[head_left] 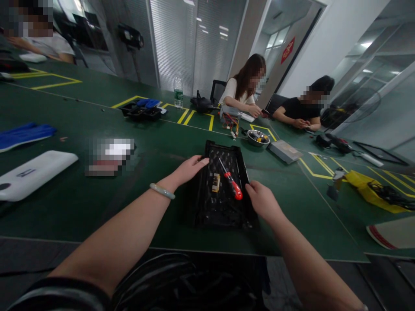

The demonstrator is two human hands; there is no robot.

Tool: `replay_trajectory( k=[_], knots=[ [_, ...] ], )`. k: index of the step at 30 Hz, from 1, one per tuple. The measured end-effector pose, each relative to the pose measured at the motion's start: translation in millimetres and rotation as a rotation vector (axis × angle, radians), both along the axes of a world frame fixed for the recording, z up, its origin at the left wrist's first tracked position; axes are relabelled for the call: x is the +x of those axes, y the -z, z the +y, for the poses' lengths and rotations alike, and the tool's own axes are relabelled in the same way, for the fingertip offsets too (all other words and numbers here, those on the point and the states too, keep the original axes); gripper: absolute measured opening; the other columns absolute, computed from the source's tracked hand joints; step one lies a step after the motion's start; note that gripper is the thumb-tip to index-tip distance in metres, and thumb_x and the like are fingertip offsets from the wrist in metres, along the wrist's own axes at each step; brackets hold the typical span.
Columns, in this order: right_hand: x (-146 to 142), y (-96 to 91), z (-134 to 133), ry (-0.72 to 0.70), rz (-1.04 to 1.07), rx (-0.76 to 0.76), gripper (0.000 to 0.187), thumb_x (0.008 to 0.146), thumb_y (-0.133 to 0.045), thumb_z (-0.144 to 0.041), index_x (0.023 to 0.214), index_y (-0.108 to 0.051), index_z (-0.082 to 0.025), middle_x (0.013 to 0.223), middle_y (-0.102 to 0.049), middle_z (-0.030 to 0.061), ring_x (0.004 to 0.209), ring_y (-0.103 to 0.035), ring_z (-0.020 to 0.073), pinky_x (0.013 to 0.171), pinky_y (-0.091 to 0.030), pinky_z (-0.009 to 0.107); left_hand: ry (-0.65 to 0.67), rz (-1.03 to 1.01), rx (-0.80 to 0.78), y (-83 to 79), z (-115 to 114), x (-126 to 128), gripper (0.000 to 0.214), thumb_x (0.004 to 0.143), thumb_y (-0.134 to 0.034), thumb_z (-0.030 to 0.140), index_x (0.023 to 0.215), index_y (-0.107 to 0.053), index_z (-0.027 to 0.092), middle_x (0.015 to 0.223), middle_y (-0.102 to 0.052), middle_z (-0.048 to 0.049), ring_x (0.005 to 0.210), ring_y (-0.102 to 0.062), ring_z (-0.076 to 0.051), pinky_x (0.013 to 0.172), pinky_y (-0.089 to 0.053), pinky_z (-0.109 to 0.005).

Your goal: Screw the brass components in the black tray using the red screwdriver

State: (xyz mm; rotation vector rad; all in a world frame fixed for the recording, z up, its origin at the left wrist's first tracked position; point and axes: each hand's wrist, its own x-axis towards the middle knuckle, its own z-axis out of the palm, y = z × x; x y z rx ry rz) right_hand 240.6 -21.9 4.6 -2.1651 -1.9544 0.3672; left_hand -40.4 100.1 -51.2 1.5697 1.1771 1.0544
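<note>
A black plastic tray (223, 214) lies in front of me on the green table, close to its near edge. My left hand (190, 169) grips the tray's left wall, thumb near the rim. On the opposite side, my right hand (261, 198) has its fingers closed round the right wall. Inside the tray rests a screwdriver (234, 185) with a red and black handle, its shaft pointing away to the left. Beside it sits a small tan and dark part (215, 182) whose kind I cannot make out. Some fingertips of both hands are hidden by the tray walls.
To the left lie a white casing (35, 175) and a blue glove (26, 136). Ahead are a metal bowl (258, 138) of small parts, a grey box (285, 151) and a water bottle (178, 90). A yellow bag (366, 190) lies right. Two people work across the table.
</note>
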Motion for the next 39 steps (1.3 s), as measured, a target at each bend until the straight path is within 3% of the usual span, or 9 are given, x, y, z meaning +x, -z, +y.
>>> replay_trajectory(
  k=[2, 5, 9, 15, 17, 22, 30, 36, 39],
  knots=[
    [-14, 8.6, 9, -0.029, 0.008, -0.01, 0.033, 0.099, -0.059, -0.046, 0.113, -0.065, -0.016, 0.108, -0.069, 0.0056, 0.094, -0.067, 0.0158, 0.086, -0.059, 0.037, -0.049, 0.031, 0.021, 2.6, 3, -4, 0.042, 0.083, -0.074, 0.052, 0.114, -0.075, 0.024, 0.105, -0.074, -0.008, 0.095, -0.067, -0.026, 0.08, -0.046, -0.033],
    [-23, 12.3, 16, -0.059, 0.001, -0.013, 0.034, 0.1, -0.058, -0.045, 0.114, -0.065, -0.016, 0.106, -0.069, 0.005, 0.092, -0.067, 0.0153, 0.084, -0.06, 0.036, -0.114, 0.089, 0.035, 7.3, 8, -10, 0.053, 0.076, -0.08, 0.051, 0.119, -0.073, 0.02, 0.09, -0.072, -0.0078, 0.082, -0.064, -0.027, 0.073, -0.042, -0.034],
    [-37, -4.1, 10, -0.128, -0.041, 0.119, 0.045, 0.106, -0.04, -0.045, 0.131, -0.055, -0.011, 0.124, -0.062, 0.0181, 0.106, -0.064, 0.0256, 0.096, -0.053, 0.051, -0.152, 0.146, 0.066, 11.7, 10, -10, 0.058, 0.073, -0.082, 0.047, 0.123, -0.071, 0.019, 0.073, -0.064, -0.0029, 0.067, -0.057, -0.022, 0.066, -0.036, -0.034],
    [-85, -15.7, -7, -0.777, -0.008, 0.012, 0.023, 0.098, -0.061, -0.039, 0.117, -0.068, -0.027, 0.115, -0.068, 0.0022, 0.104, -0.065, 0.0185, 0.094, -0.052, 0.032, -0.169, 0.312, 0.149, 0.8, 3, -5, 0.061, 0.086, -0.069, 0.046, 0.138, -0.06, 0.016, 0.077, -0.059, -0.0028, 0.069, -0.055, -0.022, 0.071, -0.041, -0.037],
    [-97, -10.2, -5, -0.884, -0.02, -0.012, 0.029, 0.096, -0.065, -0.034, 0.123, -0.067, -0.024, 0.117, -0.069, 0.0043, 0.106, -0.066, 0.0202, 0.095, -0.052, 0.034, -0.149, 0.389, 0.229, -7.5, -3, -4, 0.056, 0.088, -0.065, 0.044, 0.138, -0.059, 0.018, 0.086, -0.059, -0.0053, 0.08, -0.057, -0.025, 0.081, -0.044, -0.039],
    [-103, -6.3, 8, -1.039, -0.075, -0.021, 0.022, 0.094, -0.068, -0.028, 0.114, -0.07, -0.021, 0.108, -0.071, 0.0042, 0.096, -0.068, 0.0197, 0.085, -0.052, 0.032, 0.04, 0.588, 0.409, -21.3, -23, -2, 0.032, 0.078, -0.074, 0.048, 0.098, -0.078, 0.024, 0.107, -0.055, -0.0093, 0.109, -0.05, -0.033, 0.104, -0.038, -0.045],
    [-103, -10.3, 9, -1.171, -0.085, 0.003, 0.013, 0.096, -0.06, -0.024, 0.103, -0.07, -0.019, 0.106, -0.069, 0.005, 0.093, -0.066, 0.0182, 0.085, -0.051, 0.032, 0.161, 0.755, 0.405, -19.8, -34, 4, 0.041, 0.07, -0.079, 0.052, 0.1, -0.078, 0.024, 0.117, -0.058, -0.013, 0.114, -0.047, -0.039, 0.101, -0.036, -0.049],
    [-93, -20.9, 9, -1.088, 0.035, 0.018, 0.015, 0.095, -0.06, -0.021, 0.108, -0.068, -0.021, 0.109, -0.072, 0.0004, 0.097, -0.067, 0.0135, 0.09, -0.051, 0.026, 0.204, 0.732, 0.334, -20.3, -34, 10, 0.045, 0.074, -0.077, 0.039, 0.118, -0.074, 0.03, 0.106, -0.071, -0.0087, 0.106, -0.054, -0.035, 0.096, -0.037, -0.048],
    [-80, -22.7, 16, -0.969, 0.046, 0.068, 0.018, 0.094, -0.059, -0.017, 0.109, -0.068, -0.021, 0.11, -0.073, 0.0032, 0.102, -0.067, 0.0173, 0.093, -0.051, 0.031, 0.217, 0.675, 0.299, -24.5, -36, 11, 0.047, 0.077, -0.074, 0.039, 0.123, -0.071, 0.03, 0.1, -0.074, -0.0056, 0.104, -0.059, -0.033, 0.096, -0.039, -0.048]
  ],
)
